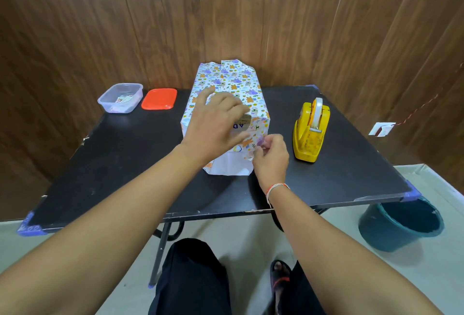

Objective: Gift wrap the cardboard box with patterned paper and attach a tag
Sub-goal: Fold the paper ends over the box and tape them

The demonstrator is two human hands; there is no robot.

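A box wrapped in white patterned paper (pixel 234 81) stands in the middle of the black table (pixel 120 154). Its near end shows a plain white flap. My left hand (pixel 216 126) rests on top of the box at its near edge and presses a small brown tag (pixel 244 120) against the paper. My right hand (pixel 272 156) sits at the near right corner of the box, fingers pinched on the paper edge there. Whether a bit of tape is between those fingers is not clear.
A yellow tape dispenser (pixel 311 130) stands right of the box. A clear plastic tub (pixel 120 98) with small items and its red lid (pixel 159 99) lie at the back left. A teal bucket (pixel 401 223) sits on the floor, right. Wooden wall behind.
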